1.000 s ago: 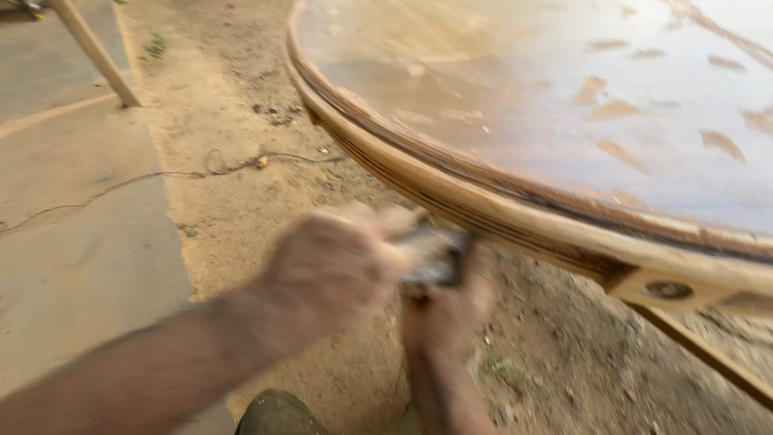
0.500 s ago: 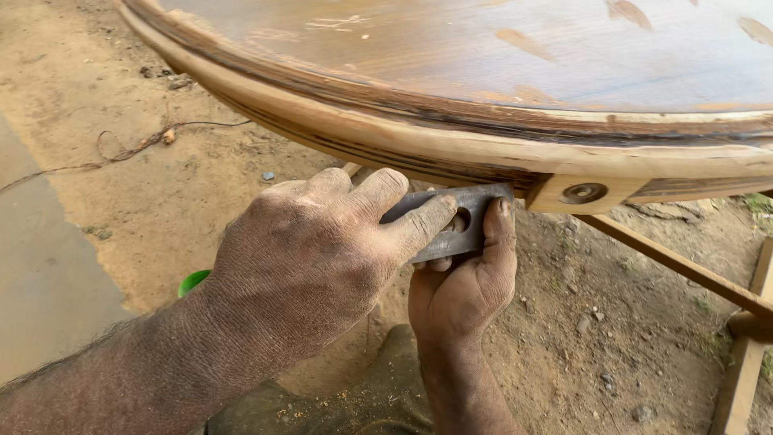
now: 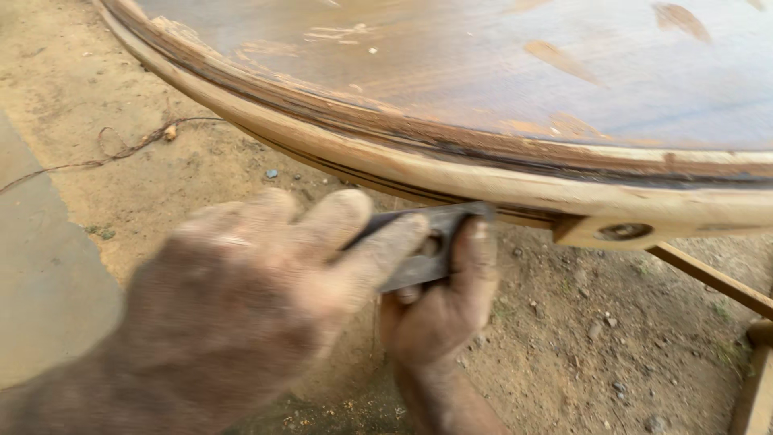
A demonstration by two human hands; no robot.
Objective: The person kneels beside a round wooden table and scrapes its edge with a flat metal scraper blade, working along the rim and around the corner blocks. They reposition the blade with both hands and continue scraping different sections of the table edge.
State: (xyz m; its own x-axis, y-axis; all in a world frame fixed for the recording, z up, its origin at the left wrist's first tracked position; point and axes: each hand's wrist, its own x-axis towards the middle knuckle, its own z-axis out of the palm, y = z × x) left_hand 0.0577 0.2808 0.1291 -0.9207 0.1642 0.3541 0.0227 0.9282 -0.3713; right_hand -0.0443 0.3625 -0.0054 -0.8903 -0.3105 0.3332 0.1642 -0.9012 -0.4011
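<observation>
Your left hand fills the view at about 7 o'clock, blurred, its fingers stretched toward 2 o'clock and laid over the near end of a flat grey metal scraper. Your right hand comes up from 6 o'clock, its grip closed on the scraper from below, with the thumb running up the tool's right edge. Both hands have hold of this one tool; the left hand's grip is folded over it, though the blur hides how tightly.

The scraper sits just left of centre, its top edge touching the underside of the rounded wooden rim of the table, which sweeps from 10 o'clock to 3 o'clock. A wooden block with a bolt sits under the rim at 3 o'clock. Sandy ground lies below, and a thin cord trails at 10 o'clock.
</observation>
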